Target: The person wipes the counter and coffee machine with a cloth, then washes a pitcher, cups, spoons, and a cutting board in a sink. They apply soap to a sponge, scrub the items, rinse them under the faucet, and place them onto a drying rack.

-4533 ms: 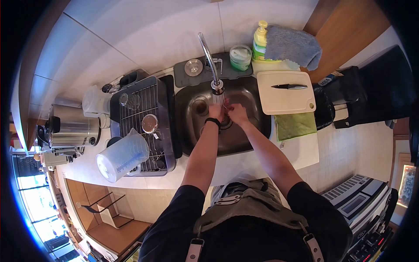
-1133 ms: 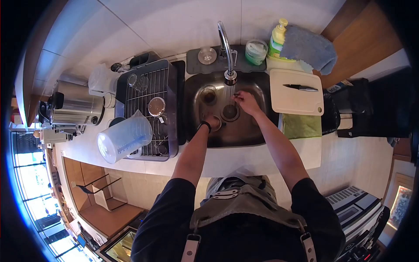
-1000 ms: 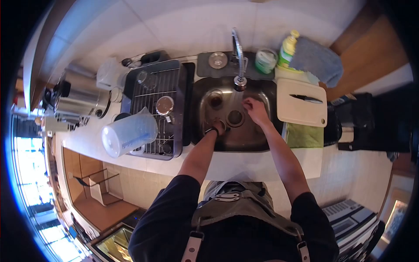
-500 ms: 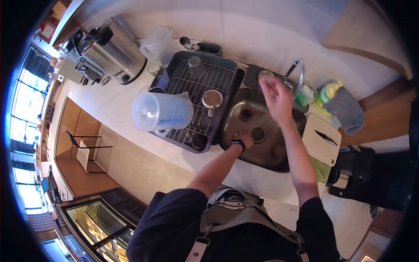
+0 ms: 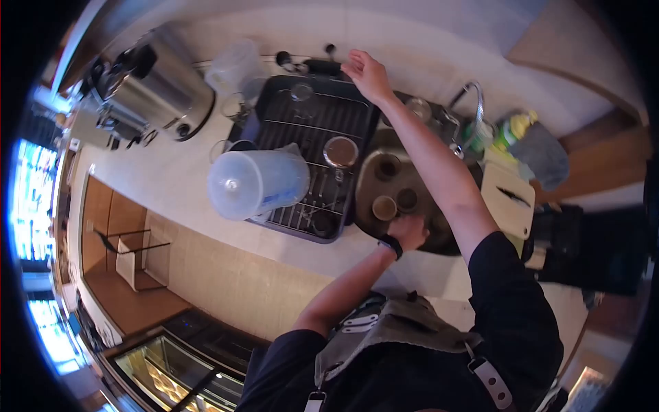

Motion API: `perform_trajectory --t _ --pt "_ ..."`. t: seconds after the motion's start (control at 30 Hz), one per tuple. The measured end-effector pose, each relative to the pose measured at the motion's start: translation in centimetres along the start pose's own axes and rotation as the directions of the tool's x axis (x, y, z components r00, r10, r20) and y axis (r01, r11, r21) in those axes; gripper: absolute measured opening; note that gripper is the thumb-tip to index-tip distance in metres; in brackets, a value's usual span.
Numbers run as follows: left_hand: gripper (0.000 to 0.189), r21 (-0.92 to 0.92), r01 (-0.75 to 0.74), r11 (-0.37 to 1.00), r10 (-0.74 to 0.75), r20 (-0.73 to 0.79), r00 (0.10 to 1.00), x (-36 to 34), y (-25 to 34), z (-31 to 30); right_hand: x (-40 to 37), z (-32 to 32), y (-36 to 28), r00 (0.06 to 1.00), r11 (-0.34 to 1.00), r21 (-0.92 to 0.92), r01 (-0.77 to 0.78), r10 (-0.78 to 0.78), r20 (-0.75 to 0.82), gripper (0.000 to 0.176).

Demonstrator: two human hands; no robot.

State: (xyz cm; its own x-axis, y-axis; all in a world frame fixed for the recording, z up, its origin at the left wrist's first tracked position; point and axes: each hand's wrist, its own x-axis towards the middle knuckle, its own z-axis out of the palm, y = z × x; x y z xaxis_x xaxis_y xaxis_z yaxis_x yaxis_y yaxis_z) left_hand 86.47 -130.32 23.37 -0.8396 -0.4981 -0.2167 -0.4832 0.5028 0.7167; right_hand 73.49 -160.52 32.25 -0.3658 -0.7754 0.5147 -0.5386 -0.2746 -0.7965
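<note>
My left hand (image 5: 410, 232), with a black band at the wrist, is low in the steel sink (image 5: 364, 184), just below a brownish round cup (image 5: 384, 207). Its fingertips are blurred. A darker round vessel (image 5: 407, 200) sits beside that cup. My right hand (image 5: 367, 72) is raised by the wall, past the upper right corner of the dish rack (image 5: 312, 237). Its fingers are curled together; whatever they hold is too small to name. A small dark round piece (image 5: 330, 49) shows just left of them. On the rack lie a large translucent pitcher (image 5: 257, 182) and a round metal-rimmed item (image 5: 340, 152).
A steel urn (image 5: 161, 89) stands at the upper left beside a clear jug (image 5: 235, 67). Right of the sink are the faucet (image 5: 478, 103), a green-yellow bottle (image 5: 515, 130), a grey cloth (image 5: 542, 158) and a cutting board (image 5: 504, 206) with a knife (image 5: 513, 197).
My right hand has moved left and up, from over the sink to the wall behind the rack. My left hand has shifted slightly right and down; the brownish cup now shows above it.
</note>
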Motion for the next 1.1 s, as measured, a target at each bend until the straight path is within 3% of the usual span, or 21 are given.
perform_trajectory --t 0.07,0.1,0.17,0.2,0.27,0.33,0.37,0.4,0.47,0.5,0.53,0.57,0.6,0.63,0.67,0.7,0.77,0.87,0.97,1.07,1.1 --pt "0.036 -0.046 0.036 0.998 -0.033 0.069 0.997 1.2 -0.7 0.5 -4.9 -3.3 -1.6 0.998 0.989 0.148 -0.028 0.036 -0.048 0.038" --pt "0.032 -0.090 -0.034 0.995 0.039 0.049 0.998 2.4 -1.8 1.7 -8.2 -6.0 -2.7 0.984 0.977 0.124 -0.172 0.165 0.070 0.037" --pt "0.026 -0.176 -0.176 0.969 0.177 -0.009 0.984 5.1 -4.0 4.7 -15.2 -8.9 -2.3 0.962 0.907 0.326 -0.268 0.269 0.042 0.032" --pt "0.026 -0.195 -0.158 0.968 0.156 -0.027 0.987 5.5 -4.3 5.2 -18.7 -10.9 -1.2 0.950 0.924 0.221 -0.313 0.306 0.064 0.031" --pt "0.026 -0.228 -0.125 0.966 0.110 -0.077 0.991 6.7 -5.1 5.2 -24.5 -13.2 1.3 0.802 0.659 0.514 -0.549 0.589 0.102 0.026" --pt "0.022 -0.247 -0.151 0.957 0.126 -0.112 0.986 10.6 -8.8 8.8 -28.4 -15.9 5.8 0.654 0.334 0.783 -0.524 0.747 0.118 0.026" --pt "0.020 -0.663 0.145 0.734 -0.139 0.063 0.988 11.1 -7.7 8.0 -30.0 -16.9 7.4 0.574 0.156 0.879 -0.451 0.805 0.152 0.027" --pt "0.018 -0.860 0.418 0.292 -0.291 0.337 0.896 11.6 -6.5 7.0 -30.7 -17.8 8.5 0.450 0.106 0.903 -0.416 0.887 0.104 0.030" --pt "0.017 -0.917 0.397 0.023 -0.330 0.368 0.869 13.7 -5.8 6.7 -33.9 -19.4 12.5 0.456 0.272 0.753 -0.600 0.889 0.043 0.033" --pt "0.018 -0.955 0.293 -0.040 -0.333 0.290 0.897 15.4 -6.8 7.4 -35.4 -20.3 13.6 0.457 0.337 0.649 -0.682 0.889 0.019 0.036" --pt "0.019 -0.977 0.184 -0.104 -0.347 0.209 0.914 17.3 -9.0 8.7 -36.2 -21.7 12.6 0.451 0.436 0.210 -0.875 0.892 0.027 0.040" --pt "0.022 -0.977 0.076 0.201 -0.454 -0.024 0.891 20.3 -12.8 10.6 -36.5 -22.9 10.8 0.436 0.430 -0.278 -0.859 0.899 0.041 0.045" --pt "0.026 -0.866 -0.006 0.499 -0.474 -0.279 0.835 22.1 -16.0 11.7 -36.9 -23.6 9.7 0.413 0.330 -0.699 -0.634 0.909 0.055 0.051" --pt "0.036 -0.635 0.038 0.772 -0.403 -0.443 0.801 21.6 -15.5 9.9 -37.6 -23.8 9.6 0.375 0.293 -0.766 -0.571 0.924 0.074 0.057" --pt "0.048 -0.320 0.094 0.943 -0.271 -0.572 0.774 20.8 -14.1 7.5 -38.5 -23.8 9.8 0.336 0.260 -0.826 -0.501 0.938 0.091 0.064" --pt "0.057 -0.189 0.164 0.968 -0.247 -0.613 0.751 20.2 -13.3 6.2 -38.9 -23.9 10.0 0.298 0.229 -0.877 -0.424 0.949 0.104 0.071" --pt "0.076 0.067 0.308 0.949 -0.178 -0.691 0.700 18.9 -11.9 4.3 -38.6 -24.0 9.7 0.259 0.202 -0.879 -0.433 0.961 0.093 0.079" --pt "0.090 0.099 0.583 0.807 -0.508 -0.389 0.769 17.6 -8.6 1.2 -38.6 -24.2 9.8 0.276 0.201 -0.877 -0.435 0.958 0.083 0.085" --pt "0.087 -0.001 0.314 0.949 -0.285 -0.427 0.858 18.9 -14.7 3.4 -40.0 -23.6 11.5 0.301 0.184 -0.833 -0.522 0.953 0.022 0.084" --pt "0.085 0.103 0.195 0.975 -0.153 -0.324 0.933 18.2 -13.1 3.7 -40.5 -23.6 12.2 0.282 0.183 -0.816 -0.548 0.959 0.025 0.083" --pt "0.085 0.055 0.160 0.986 -0.135 -0.314 0.940 17.6 -11.1 3.7 -40.3 -23.8 12.3 0.276 0.190 -0.821 -0.538 0.960 0.041 0.082"
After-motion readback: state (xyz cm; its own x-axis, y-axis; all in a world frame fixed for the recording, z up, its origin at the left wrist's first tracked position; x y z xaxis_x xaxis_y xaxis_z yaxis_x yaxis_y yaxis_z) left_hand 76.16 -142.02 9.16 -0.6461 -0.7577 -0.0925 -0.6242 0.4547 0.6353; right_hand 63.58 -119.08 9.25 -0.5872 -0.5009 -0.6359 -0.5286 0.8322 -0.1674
